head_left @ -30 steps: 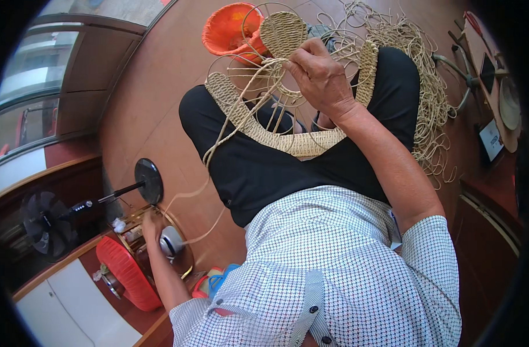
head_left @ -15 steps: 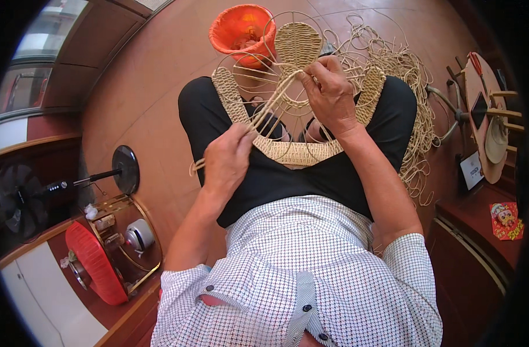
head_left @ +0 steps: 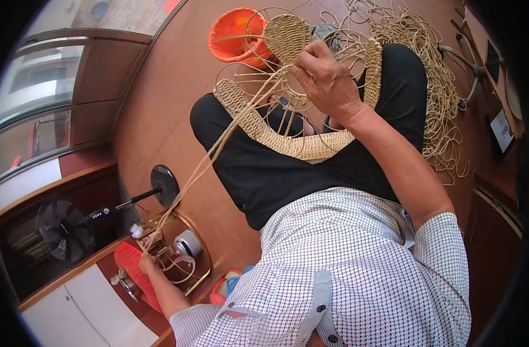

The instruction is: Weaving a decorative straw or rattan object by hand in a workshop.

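Observation:
A half-woven wicker piece (head_left: 325, 144) rests across my knees, with a curved woven band, bare wire loops and a woven oval panel (head_left: 287, 39) at its far side. My right hand (head_left: 328, 81) is closed in a pinch on strands of tan cord (head_left: 229, 130) next to that oval panel. The cord runs taut down to the left, over my left knee. Far out at the lower left, my left hand (head_left: 149, 265) is closed round the other end of it, and a loop of cord hangs beside that hand.
An orange-lined bucket (head_left: 232, 37) stands beyond my left knee. Loose cord (head_left: 429, 87) lies heaped on the floor at the right. To the left are a standing fan (head_left: 65, 228), a round black base (head_left: 164, 182) and a small rack with a metal pot (head_left: 188, 244).
My left hand has swung far out to the lower left, drawing the cord into a long straight line. My right hand stays by the oval panel. The whole view has turned somewhat.

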